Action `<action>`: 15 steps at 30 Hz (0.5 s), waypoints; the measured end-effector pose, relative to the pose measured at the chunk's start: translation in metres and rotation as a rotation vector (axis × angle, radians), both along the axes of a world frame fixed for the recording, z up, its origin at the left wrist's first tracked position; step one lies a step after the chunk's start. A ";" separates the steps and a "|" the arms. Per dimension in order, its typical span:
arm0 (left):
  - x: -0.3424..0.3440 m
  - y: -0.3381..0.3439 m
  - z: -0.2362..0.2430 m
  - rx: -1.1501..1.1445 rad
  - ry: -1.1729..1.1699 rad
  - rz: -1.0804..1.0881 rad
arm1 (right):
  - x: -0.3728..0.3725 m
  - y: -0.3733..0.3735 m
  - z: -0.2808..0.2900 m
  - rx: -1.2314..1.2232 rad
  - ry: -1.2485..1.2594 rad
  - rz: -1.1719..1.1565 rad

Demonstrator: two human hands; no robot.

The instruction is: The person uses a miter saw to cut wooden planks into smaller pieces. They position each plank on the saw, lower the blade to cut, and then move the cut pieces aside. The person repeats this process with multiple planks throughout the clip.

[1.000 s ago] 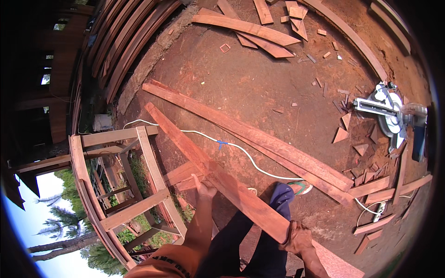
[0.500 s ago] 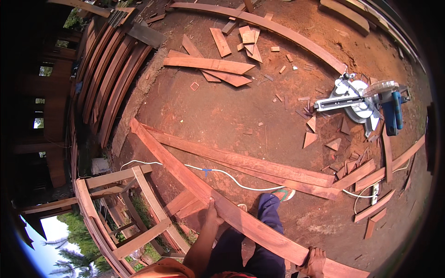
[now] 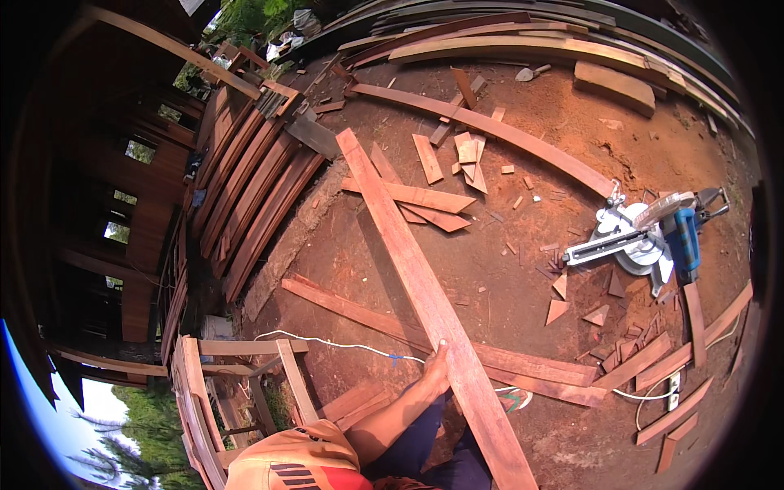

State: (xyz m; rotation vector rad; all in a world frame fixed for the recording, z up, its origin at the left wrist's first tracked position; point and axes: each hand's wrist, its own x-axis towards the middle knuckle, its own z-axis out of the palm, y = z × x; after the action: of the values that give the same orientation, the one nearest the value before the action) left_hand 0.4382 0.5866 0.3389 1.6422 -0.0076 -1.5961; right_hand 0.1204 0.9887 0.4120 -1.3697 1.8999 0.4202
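Observation:
A long reddish wooden plank (image 3: 408, 278) slants across the middle of the view, its far end raised above the ground and its near end running out at the lower edge. My left hand (image 3: 438, 369) grips its left edge, the thumb lying on the top face and the other fingers hidden beneath. My right hand is out of view. Under the held plank, two long boards (image 3: 523, 365) lie on the ground. A white cable (image 3: 335, 343) passes by them.
A mitre saw (image 3: 641, 237) stands at the right among offcuts (image 3: 596, 315). Planks (image 3: 265, 204) are stacked at the far left. More cut boards (image 3: 425, 196) lie at the back, a wooden frame (image 3: 237, 347) stands at the near left, and a power strip (image 3: 674, 390) rests at the right.
The plank has swung round, its far end rising forward and to the right. My left hand has moved right with it. My right hand has left the view, and the view has tilted up.

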 end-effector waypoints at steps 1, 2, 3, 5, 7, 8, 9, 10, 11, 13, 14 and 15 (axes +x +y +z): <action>-0.001 -0.004 0.000 0.021 -0.003 0.004 | 0.006 0.015 -0.013 -0.016 -0.006 -0.020; 0.000 -0.006 -0.002 0.053 -0.004 0.007 | 0.016 0.015 -0.006 0.048 -0.023 -0.084; 0.001 -0.008 -0.005 0.084 -0.007 0.007 | 0.018 0.011 -0.004 0.081 -0.028 -0.112; -0.003 -0.016 0.002 0.107 0.007 -0.012 | 0.030 0.009 0.000 0.155 -0.040 -0.180; -0.008 -0.027 0.013 0.142 -0.015 -0.026 | 0.046 0.015 0.003 0.037 -0.029 -0.232; -0.005 -0.032 0.008 0.116 -0.004 -0.047 | 0.053 0.015 0.003 -0.024 -0.020 -0.255; -0.012 -0.045 0.009 0.125 0.015 -0.065 | 0.057 0.006 0.006 0.012 -0.005 -0.261; -0.019 -0.059 0.009 0.134 0.034 -0.081 | 0.059 -0.006 0.007 0.048 0.009 -0.265; -0.021 -0.069 0.010 0.141 0.049 -0.083 | 0.057 -0.021 0.010 0.083 0.016 -0.255; -0.014 -0.093 -0.006 0.168 0.153 -0.113 | 0.047 -0.072 0.028 -0.004 0.070 -0.214; -0.015 -0.108 -0.006 0.181 0.179 -0.133 | 0.047 -0.092 0.035 -0.043 0.098 -0.192; -0.014 -0.125 -0.006 0.194 0.206 -0.148 | 0.050 -0.104 0.031 -0.046 0.139 -0.213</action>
State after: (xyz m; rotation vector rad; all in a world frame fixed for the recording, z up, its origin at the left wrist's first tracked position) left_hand 0.4239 0.4619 0.3329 1.6457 0.1391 -1.9242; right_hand 0.1700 0.8850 0.4434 -1.1770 2.1563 0.3757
